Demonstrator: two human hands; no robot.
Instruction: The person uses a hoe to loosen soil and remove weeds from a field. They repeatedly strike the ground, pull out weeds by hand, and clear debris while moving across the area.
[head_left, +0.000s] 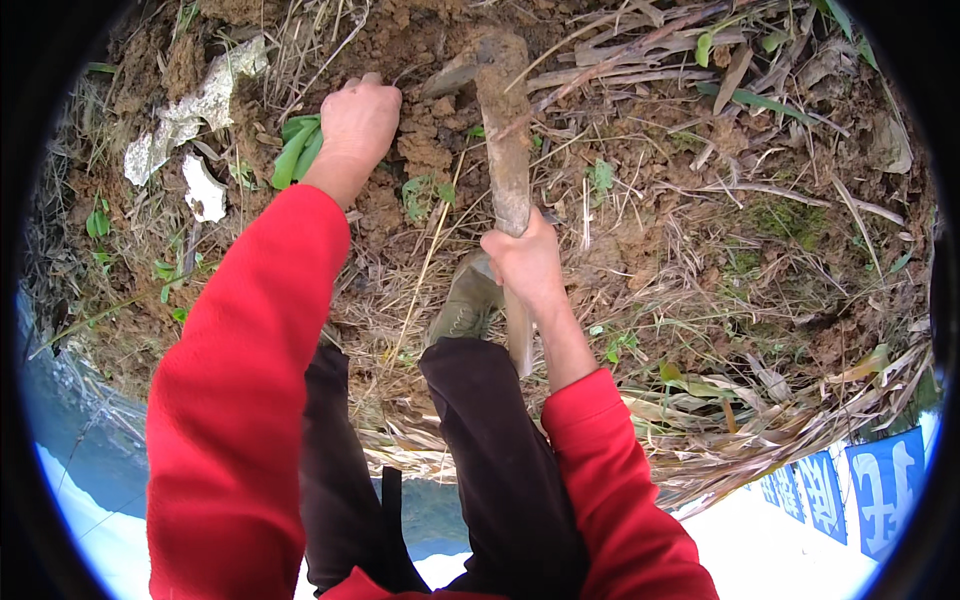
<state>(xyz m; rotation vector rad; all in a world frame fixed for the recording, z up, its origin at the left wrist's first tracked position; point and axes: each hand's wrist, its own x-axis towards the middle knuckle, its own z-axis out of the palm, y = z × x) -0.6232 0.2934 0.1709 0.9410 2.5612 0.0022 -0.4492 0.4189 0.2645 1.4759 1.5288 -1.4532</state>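
My right hand is closed around the wooden handle of a soil-caked digging tool, seemingly a hoe. The tool's muddy head lies against the brown earth at the top, and the handle's rear end passes beside my leg. My left hand reaches down to the soil left of the tool, its fingertips hidden, so I cannot tell whether it grips anything. Broad green leaves stick out beside its wrist. Loose clods lie between hand and tool.
Pale torn sheet scraps lie at the left. Dry stalks cross the soil at the upper right. My shoe stands on dry grass below the tool. Blue signs with white writing show at the lower right rim.
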